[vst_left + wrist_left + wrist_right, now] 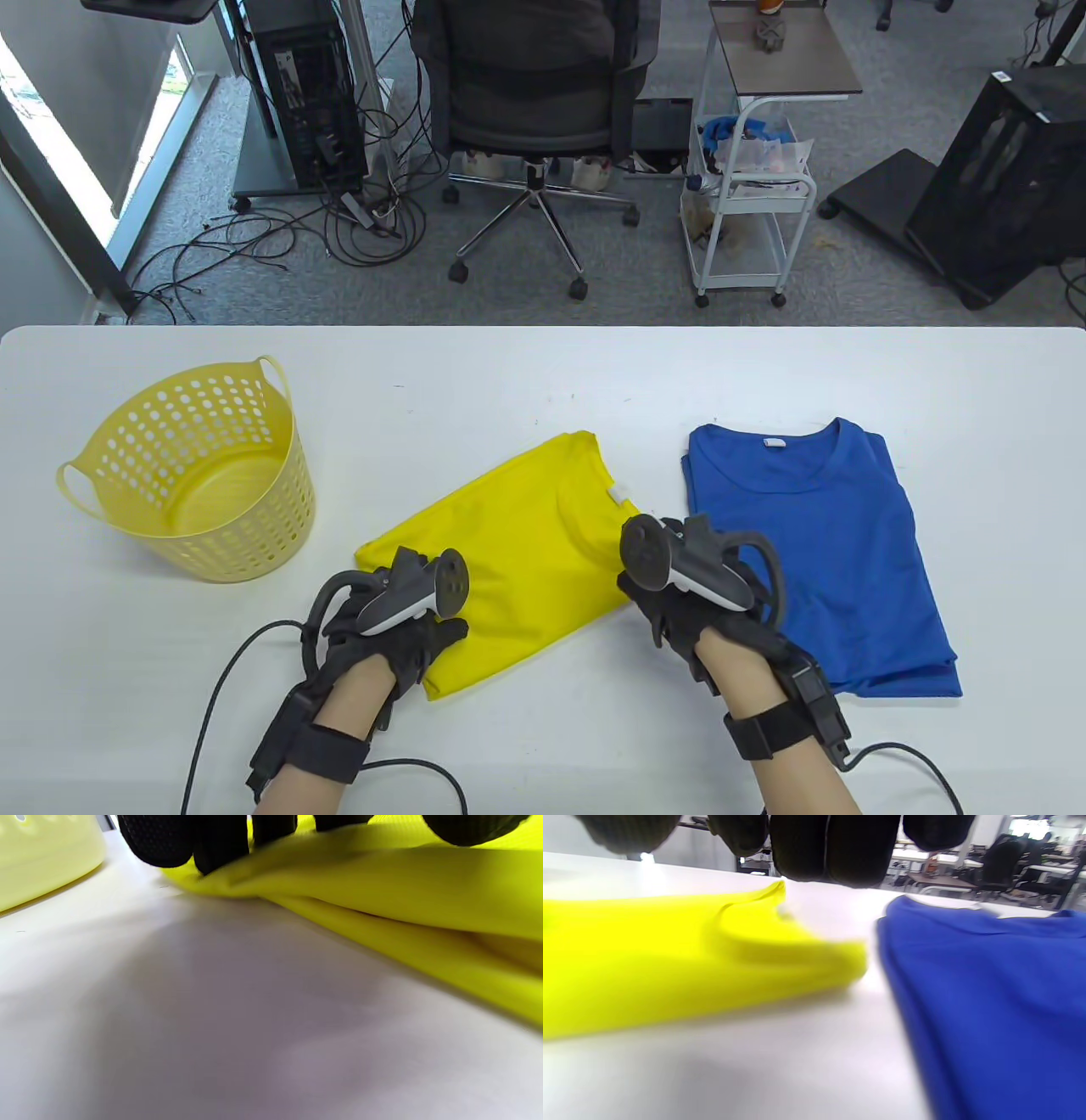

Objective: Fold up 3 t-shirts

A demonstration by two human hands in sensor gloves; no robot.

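Yellow t-shirt [517, 552] folded on white counter [543, 373], between hands. Left hand [386, 632] presses its near corner; right hand [687, 607] beside its right edge, grip unclear. Blue t-shirt [827, 552] folded right of right hand. Yellow basket [199, 471] beyond left hand. Office chair [530, 93], cart [755, 161] on grey carpet behind.

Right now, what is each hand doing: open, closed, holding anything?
Left hand: fingers on the yellow t-shirt edge; grip cannot be told.
Right hand: above the table, holding nothing visible.
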